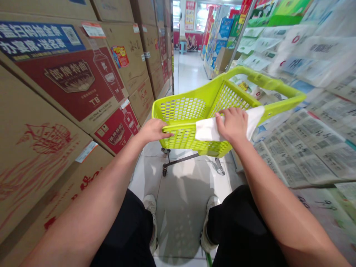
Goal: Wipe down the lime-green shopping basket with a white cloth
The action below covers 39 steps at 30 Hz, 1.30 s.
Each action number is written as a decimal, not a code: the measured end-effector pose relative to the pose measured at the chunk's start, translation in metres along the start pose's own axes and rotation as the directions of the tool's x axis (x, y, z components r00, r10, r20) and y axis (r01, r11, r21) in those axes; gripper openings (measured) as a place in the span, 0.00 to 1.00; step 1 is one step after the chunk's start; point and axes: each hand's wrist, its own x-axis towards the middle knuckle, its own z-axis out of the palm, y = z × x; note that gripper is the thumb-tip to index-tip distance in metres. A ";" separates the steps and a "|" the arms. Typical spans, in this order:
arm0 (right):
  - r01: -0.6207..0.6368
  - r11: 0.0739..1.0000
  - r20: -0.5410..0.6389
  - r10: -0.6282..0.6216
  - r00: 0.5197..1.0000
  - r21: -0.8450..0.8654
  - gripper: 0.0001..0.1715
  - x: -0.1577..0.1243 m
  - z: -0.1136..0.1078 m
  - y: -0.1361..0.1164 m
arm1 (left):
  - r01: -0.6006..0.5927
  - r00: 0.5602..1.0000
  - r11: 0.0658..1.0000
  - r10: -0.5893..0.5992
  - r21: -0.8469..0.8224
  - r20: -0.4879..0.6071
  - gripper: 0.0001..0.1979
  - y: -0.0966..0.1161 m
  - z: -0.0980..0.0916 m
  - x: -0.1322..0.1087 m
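Note:
A lime-green shopping cart [180, 136] stands sideways in front of me, its handle toward the right. My left hand [154, 130] is closed round the near corner of its basket rim, thumb on the near side. Over the near rim drapes a white cloth [208, 129]. My right hand [233, 123] presses this cloth against the rim, with the fingers bent over the top and the cloth under the palm. Part of the cloth trails toward the handle [289, 97]. The basket's floor is mostly hidden by the near wall.
Stacked cardboard cartons [83, 81] wall the left side. Packs of tissue paper [306, 144] line the right, close to the cart. Tiled floor [180, 207] runs between my shoes. Farther along the aisle are shelves of boxes [222, 31] and a blue stool [183, 47].

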 end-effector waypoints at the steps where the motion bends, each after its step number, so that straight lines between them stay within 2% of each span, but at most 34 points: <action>1: -0.050 0.998 -0.049 0.049 0.998 -0.026 0.38 0.003 -0.001 0.013 | -0.001 1.000 1.000 0.001 -0.002 -0.007 0.26 0.000 0.001 0.000; 3: -0.101 0.993 -0.107 0.095 0.990 -0.052 0.38 0.006 -0.001 0.025 | 0.003 1.000 1.000 -0.003 -0.005 -0.022 0.26 0.002 0.002 0.000; 5: -0.079 0.996 -0.088 0.075 0.993 -0.049 0.37 0.005 0.002 0.017 | 0.016 0.999 1.000 -0.016 -0.002 -0.030 0.26 0.006 0.004 0.000; 8: 0.059 0.998 0.019 -0.060 0.998 0.021 0.37 -0.006 0.007 -0.023 | 0.051 0.998 0.998 -0.051 0.021 -0.022 0.26 0.010 0.003 0.000; 10: 0.168 0.983 0.070 -0.173 0.982 0.080 0.37 -0.014 0.007 -0.051 | 0.065 0.998 0.997 -0.065 0.029 -0.022 0.26 0.009 0.001 -0.001; 13: 0.239 0.965 0.105 -0.249 0.963 0.105 0.37 -0.018 0.005 -0.069 | 0.024 0.999 1.000 -0.024 -0.019 -0.023 0.26 0.001 -0.001 -0.002; 15: 0.210 0.974 0.123 -0.219 0.968 0.082 0.35 -0.013 0.003 -0.060 | -0.023 1.000 0.997 0.021 -0.079 -0.016 0.26 -0.008 -0.003 -0.002; 18: 0.095 0.995 0.094 -0.096 0.991 0.010 0.31 0.000 0.000 -0.026 | -0.050 0.999 0.988 0.049 -0.147 -0.008 0.26 -0.018 -0.004 -0.001; 21: 0.019 0.999 0.026 -0.018 1.000 -0.029 0.28 0.008 -0.001 0.001 | -0.044 0.999 0.987 0.042 -0.153 -0.013 0.25 -0.018 -0.004 0.000; 23: 0.037 0.999 0.027 -0.036 0.999 -0.024 0.27 0.007 -0.001 0.003 | -0.022 1.000 0.994 0.021 -0.111 -0.008 0.25 -0.013 -0.005 0.001; 27: 0.209 0.977 0.129 -0.212 0.969 0.038 0.29 -0.001 0.003 -0.031 | 0.058 0.998 0.997 -0.056 -0.055 0.033 0.27 0.001 -0.008 -0.002; 31: 0.357 0.926 0.177 -0.374 0.910 0.119 0.31 -0.007 0.011 -0.072 | 0.089 0.994 0.974 -0.099 -0.211 -0.041 0.31 0.008 -0.012 -0.007; 35: 0.408 0.896 0.180 -0.436 0.882 0.174 0.30 -0.010 0.012 -0.091 | -0.019 0.981 0.916 -0.059 -0.400 -0.183 0.32 0.011 -0.012 -0.008; 37: 0.438 0.874 0.171 -0.474 0.864 0.212 0.33 -0.012 0.010 -0.096 | -0.083 0.972 0.919 -0.009 -0.385 -0.233 0.31 0.014 -0.010 -0.007; 39: 0.452 0.857 0.165 -0.497 0.852 0.248 0.36 -0.013 0.006 -0.100 | -0.111 0.973 0.948 0.042 -0.299 -0.228 0.28 0.019 -0.008 -0.006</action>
